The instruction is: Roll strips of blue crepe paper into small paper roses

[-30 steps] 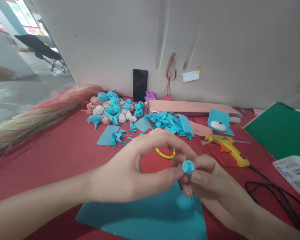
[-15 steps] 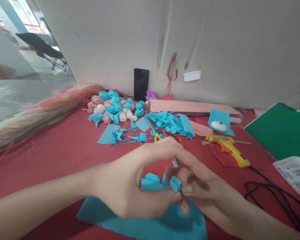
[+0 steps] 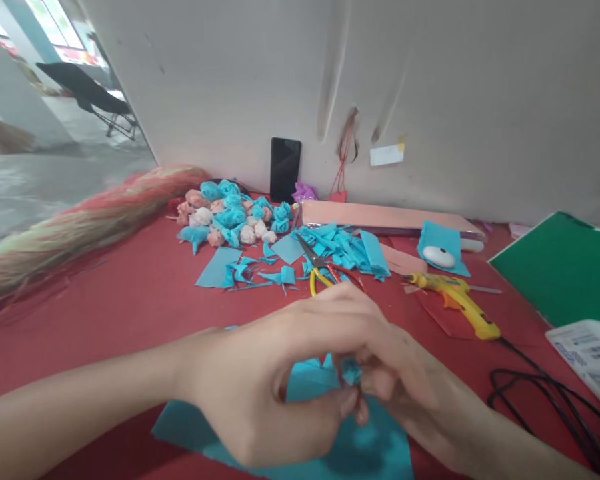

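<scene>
Between my fingertips is a small blue crepe-paper flower [image 3: 351, 372], its rolled top showing. My left hand [image 3: 280, 373] comes from the left, its thumb and fingers pinched on the flower's base. From the right, my right hand [image 3: 405, 383] meets it, with fingers closed around the same flower and partly hidden behind the left fingers. Beneath both hands lies a sheet of blue crepe paper [image 3: 190, 427] on the red tabletop. Scissors [image 3: 325, 270] with red and yellow handles rest just beyond my hands, their blades over blue paper scraps.
Finished paper flowers [image 3: 230, 217] in blue, pink and white are heaped at the back left. Cut blue strips [image 3: 340, 247] lie beside them. A yellow glue gun [image 3: 460, 300] with a black cable [image 3: 545, 393] is at the right. A phone [image 3: 285, 170] leans on the wall.
My left hand's fingers have closed in further over the right hand, covering more of the flower. The flower stays held, slightly lower. The view has shifted a little.
</scene>
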`<state>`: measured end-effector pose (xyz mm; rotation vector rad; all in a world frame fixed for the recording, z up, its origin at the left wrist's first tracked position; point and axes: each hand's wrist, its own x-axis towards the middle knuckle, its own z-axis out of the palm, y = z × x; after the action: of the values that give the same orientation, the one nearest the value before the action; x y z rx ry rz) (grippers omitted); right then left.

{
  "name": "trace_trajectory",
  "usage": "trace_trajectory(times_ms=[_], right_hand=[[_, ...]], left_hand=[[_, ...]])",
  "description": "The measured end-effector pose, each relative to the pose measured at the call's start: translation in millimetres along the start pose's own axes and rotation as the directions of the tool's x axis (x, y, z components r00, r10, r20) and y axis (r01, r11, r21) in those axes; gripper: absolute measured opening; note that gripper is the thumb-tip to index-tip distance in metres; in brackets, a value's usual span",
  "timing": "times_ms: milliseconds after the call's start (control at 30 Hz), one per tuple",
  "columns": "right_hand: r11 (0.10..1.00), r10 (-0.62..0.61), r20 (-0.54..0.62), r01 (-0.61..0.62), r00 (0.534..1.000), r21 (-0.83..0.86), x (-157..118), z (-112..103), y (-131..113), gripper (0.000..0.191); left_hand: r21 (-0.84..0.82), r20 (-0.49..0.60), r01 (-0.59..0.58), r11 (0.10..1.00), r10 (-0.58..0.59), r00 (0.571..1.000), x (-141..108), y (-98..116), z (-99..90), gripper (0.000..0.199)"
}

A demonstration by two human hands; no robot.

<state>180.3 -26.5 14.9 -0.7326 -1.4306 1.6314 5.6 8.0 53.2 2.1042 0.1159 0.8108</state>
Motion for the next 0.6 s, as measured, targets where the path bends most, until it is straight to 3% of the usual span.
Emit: trace_trajectory(times_ms=[133,233,333,600], right_hand=[[0.979,-0.179,-0.034,0.175,0.983,-0.107,2,-13,-7,0.003],[0.905,-0.363,0.035,0.361,0.931,-0.224,3,-20,-10,0.008],[0.802,-0.498,0.106,0.504,0.861,-0.323,5,-21,-11,0.013],[0.767,-0.526,0.12,0.531,0.842,-0.36,8,-19,-10,0.013]], left_hand=[[0.044,-0.103,-0.018,0.999,0.023,0.994,-1,-1,2.0,0.044],[0.121,-0.171,-0.014,0.993,0.035,0.985,0,-5,2.5,0.037],[0.156,-0.165,-0.011,0.988,0.037,0.986,2,-6,1.8,0.03],[0.168,-0.106,0.013,0.986,0.005,0.994,3,-4,-3.0,0.032]])
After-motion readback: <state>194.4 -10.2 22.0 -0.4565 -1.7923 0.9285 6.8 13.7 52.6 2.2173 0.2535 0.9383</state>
